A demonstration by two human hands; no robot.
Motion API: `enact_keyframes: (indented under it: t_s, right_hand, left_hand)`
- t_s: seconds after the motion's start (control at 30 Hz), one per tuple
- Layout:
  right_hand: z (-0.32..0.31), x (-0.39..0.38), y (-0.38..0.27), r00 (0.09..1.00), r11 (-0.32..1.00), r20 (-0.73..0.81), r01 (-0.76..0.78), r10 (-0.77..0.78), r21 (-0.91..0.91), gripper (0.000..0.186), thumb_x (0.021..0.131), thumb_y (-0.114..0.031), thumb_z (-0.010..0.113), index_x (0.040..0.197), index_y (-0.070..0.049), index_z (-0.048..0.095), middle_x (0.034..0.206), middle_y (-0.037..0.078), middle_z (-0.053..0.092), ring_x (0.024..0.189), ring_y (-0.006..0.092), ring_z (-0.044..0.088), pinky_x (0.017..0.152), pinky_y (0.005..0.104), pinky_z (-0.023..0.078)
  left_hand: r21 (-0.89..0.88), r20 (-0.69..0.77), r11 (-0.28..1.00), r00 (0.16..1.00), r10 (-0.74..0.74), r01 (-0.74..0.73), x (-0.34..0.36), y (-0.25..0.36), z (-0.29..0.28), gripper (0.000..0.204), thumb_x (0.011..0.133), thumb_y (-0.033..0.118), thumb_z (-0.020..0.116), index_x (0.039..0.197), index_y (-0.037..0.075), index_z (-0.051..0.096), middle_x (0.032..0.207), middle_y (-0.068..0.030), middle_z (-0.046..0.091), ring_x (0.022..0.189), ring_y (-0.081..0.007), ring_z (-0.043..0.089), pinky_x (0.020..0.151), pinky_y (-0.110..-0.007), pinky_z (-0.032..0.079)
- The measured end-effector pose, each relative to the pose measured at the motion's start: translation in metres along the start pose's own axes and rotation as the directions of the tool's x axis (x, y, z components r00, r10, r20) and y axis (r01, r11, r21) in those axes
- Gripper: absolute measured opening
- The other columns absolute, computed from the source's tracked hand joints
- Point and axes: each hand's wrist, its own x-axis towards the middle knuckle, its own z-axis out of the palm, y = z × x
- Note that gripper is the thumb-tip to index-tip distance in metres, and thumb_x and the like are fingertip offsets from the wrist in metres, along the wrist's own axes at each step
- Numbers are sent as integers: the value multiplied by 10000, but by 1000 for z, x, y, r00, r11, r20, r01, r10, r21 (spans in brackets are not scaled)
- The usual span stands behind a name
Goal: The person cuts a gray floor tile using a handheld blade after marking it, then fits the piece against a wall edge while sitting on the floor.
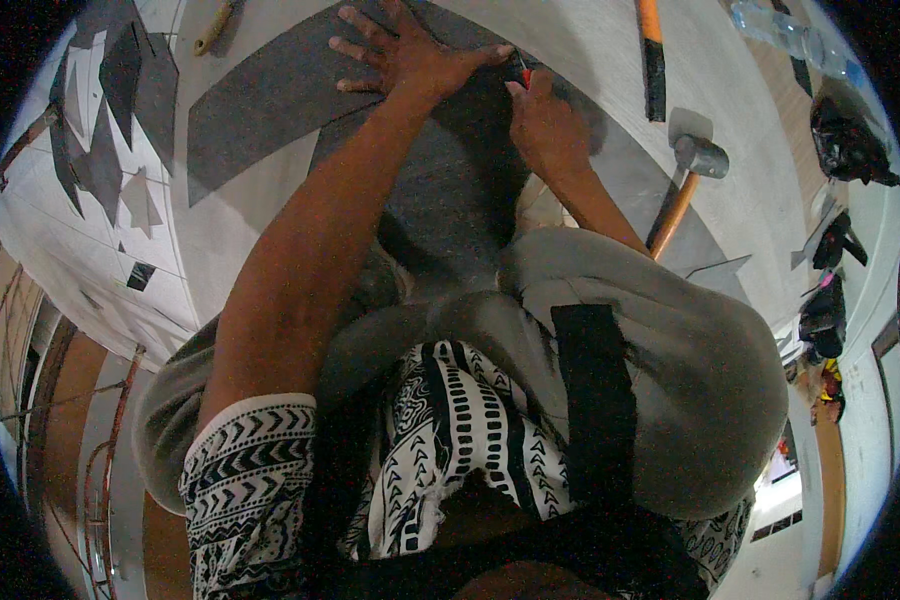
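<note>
My left hand (395, 55) lies flat with fingers spread on a dark grey flooring strip (255, 125). Its thumb stretches right, toward my other hand. My right hand (550, 120) is closed around a small red-handled knife (525, 76), whose thin tip points up near the left thumb. Most of the knife's handle is hidden in the fingers. Beneath both hands, more dark grey sheet (450, 180) runs back between my legs.
A rubber mallet (703, 157) with an orange handle lies at right, below an orange-and-black handle (652, 60). A plastic bottle (800, 42) and black bag (852, 140) are at far right. Jagged grey offcuts (150, 90) lie left, near a wooden handle (212, 32).
</note>
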Motion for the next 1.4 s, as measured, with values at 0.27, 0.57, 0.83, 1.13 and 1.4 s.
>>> enact_keyframes:
  t_s: [0.27,0.57,0.83,1.13,1.4]
  right_hand:
    - [-12,6,-9,977,992,179,-106,116,-61,399,1058,-422,439,1231,-66,386,858,274,706,828,489,692,741,628,514]
    - [-3,8,5,983,995,163,-79,88,-60,395,1047,-397,455,1270,-79,385,996,273,720,960,493,690,829,620,506]
    - [-14,8,-6,966,989,210,-142,150,-49,346,1051,-390,453,1211,-87,399,958,270,722,934,480,697,807,629,513]
    - [-8,0,4,978,993,174,-113,114,-18,332,1045,-366,486,1190,-77,411,940,282,716,891,479,702,760,616,530]
    - [-2,-6,8,988,996,142,-54,63,-65,360,1045,-350,479,1248,-62,402,963,283,715,937,488,688,815,619,507]
  left_hand:
    - [-9,11,1000,1000,15,-15,-1,1,-2,1562,557,777,831,1611,167,-147,1647,-228,-237,1485,-538,-191,1120,-771,31]
    - [42,44,999,999,24,-26,-5,13,0,1555,563,759,838,1613,162,-142,1651,-217,-237,1489,-533,-187,1119,-777,24]
    - [-59,-64,998,997,-33,29,-7,12,4,1558,561,733,857,1613,160,-138,1652,-211,-237,1488,-522,-206,1113,-786,12]
    - [-25,-22,998,998,-63,63,-8,14,1,1577,541,752,855,1597,251,-204,1645,-180,-282,1490,-493,-237,1131,-768,1]
    - [-49,-146,995,986,76,-84,4,-15,19,1574,502,821,818,1618,160,-73,1636,-298,-147,1478,-562,-142,1077,-810,44]
